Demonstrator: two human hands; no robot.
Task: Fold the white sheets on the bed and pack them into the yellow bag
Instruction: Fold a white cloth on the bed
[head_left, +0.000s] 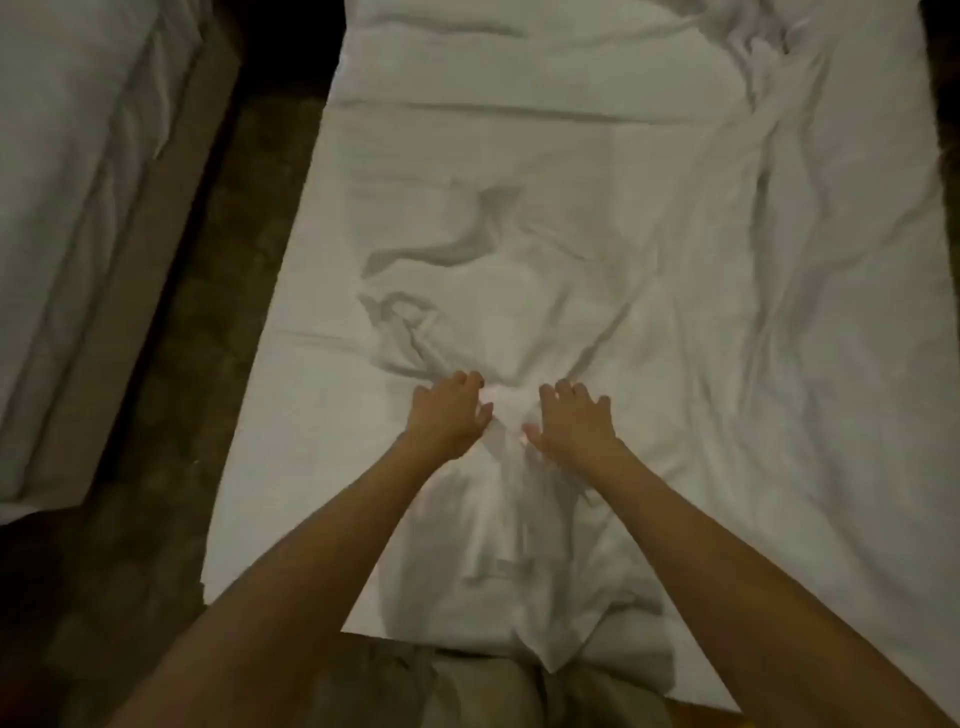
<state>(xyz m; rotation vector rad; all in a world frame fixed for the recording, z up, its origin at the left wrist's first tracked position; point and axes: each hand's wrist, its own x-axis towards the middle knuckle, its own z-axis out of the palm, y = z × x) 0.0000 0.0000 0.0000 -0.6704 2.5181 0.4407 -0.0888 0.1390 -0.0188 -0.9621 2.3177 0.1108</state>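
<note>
Hands meet over the middle of a bed (291, 467) seen from its foot, both arms stretched forward from 6 o'clock with the forearms bare. The left hand (448, 418) lies back-up, its fingers curled down into a bunched ridge of the white sheet (519, 322), thumb turned inward toward the other hand; it grips the cloth. The right hand (574, 423) sits just beside it at 3 o'clock, also back-up, fingers spread and bent at the knuckles so the tips dig into the same gathered fabric, thumb pointing toward the left hand. A narrow strip of puckered cloth stands between the two thumbs.

From the hands the sheet spreads in a rumpled mound toward 12 o'clock and trails back toward 6 o'clock, where a corner hangs over the foot of the bed against the person's khaki trousers (467, 691). More creased white bedding (831, 260) covers the mattress toward 2 o'clock. At 9 o'clock, across a dark patterned carpet (171, 395), stands a second bed (62, 208) with white linen.
</note>
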